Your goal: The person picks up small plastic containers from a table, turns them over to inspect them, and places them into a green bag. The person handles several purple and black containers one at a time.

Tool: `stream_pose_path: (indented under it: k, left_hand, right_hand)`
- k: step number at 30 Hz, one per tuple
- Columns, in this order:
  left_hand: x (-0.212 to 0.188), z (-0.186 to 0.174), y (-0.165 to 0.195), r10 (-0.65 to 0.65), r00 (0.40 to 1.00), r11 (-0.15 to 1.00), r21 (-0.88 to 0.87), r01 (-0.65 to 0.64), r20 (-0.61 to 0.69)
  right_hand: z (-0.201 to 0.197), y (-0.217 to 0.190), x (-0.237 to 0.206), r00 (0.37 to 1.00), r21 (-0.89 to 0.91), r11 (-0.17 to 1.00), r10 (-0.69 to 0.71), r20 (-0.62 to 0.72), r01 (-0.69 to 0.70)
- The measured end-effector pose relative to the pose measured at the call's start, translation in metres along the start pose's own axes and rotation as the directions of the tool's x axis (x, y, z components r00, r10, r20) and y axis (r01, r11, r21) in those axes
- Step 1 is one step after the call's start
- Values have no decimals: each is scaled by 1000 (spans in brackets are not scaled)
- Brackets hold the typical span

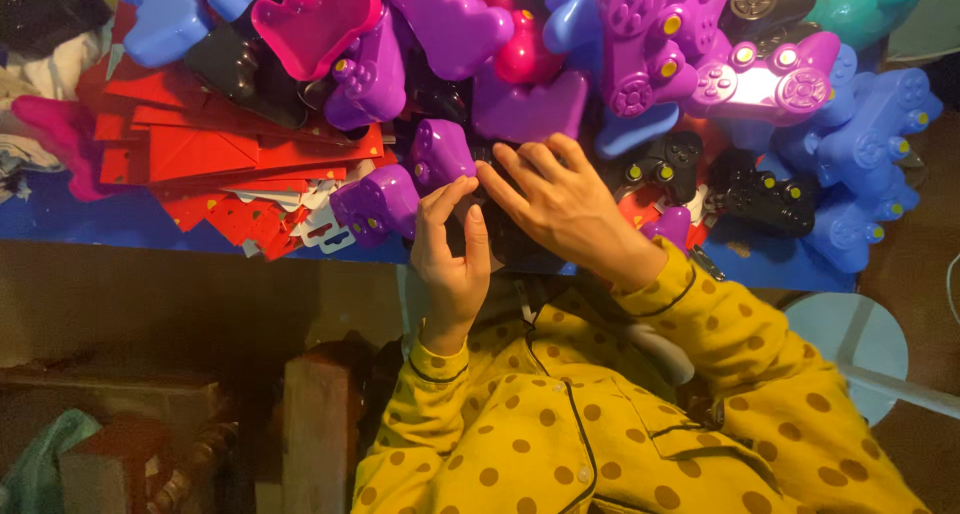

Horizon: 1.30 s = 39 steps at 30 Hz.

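Between both hands [500,229] sits a black controller [505,239]

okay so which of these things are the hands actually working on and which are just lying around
In hand:
left hand
right hand
black controller shell under both hands
purple controller shell at the fingertips

Lying about:
red card stack
blue controllers
black controllers

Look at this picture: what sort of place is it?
Probably a small toy assembly or packing workbench: a heap of plastic game-controller shells, stacked red card packaging, and both hands on a black shell.
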<state>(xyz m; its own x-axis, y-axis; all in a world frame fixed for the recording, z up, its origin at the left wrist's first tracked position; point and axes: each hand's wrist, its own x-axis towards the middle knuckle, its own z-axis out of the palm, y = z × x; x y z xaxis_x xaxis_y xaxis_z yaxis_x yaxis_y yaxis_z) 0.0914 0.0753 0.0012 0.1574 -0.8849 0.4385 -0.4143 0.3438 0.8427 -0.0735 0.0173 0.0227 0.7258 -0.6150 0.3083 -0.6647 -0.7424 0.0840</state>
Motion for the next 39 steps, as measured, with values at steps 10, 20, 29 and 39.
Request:
stream_pose_path:
  k: [10, 20, 29, 39]
  left_hand:
    - [-5, 4, -17, -196, 981, 932, -313, 185, -3]
    - [-6, 19, -42, -318, 940, 778, -533, 333, 123]
    - [-6, 25, -21, -131, 981, 770, -608, 191, 143]
    - [2, 21, -18, -149, 967, 510, -821, 255, 207]
  right_hand:
    - [-21, 7, -3, 983, 233, 959, 177, -56, -160]
    - [-26, -3, -35, 741, 759, 574, 645, -187, -308]
    - [-18, -25, -22, 708, 702, 674, 611, -354, -230]
    - [-26, -34, -13, 814, 747, 647, 511, -276, -153]
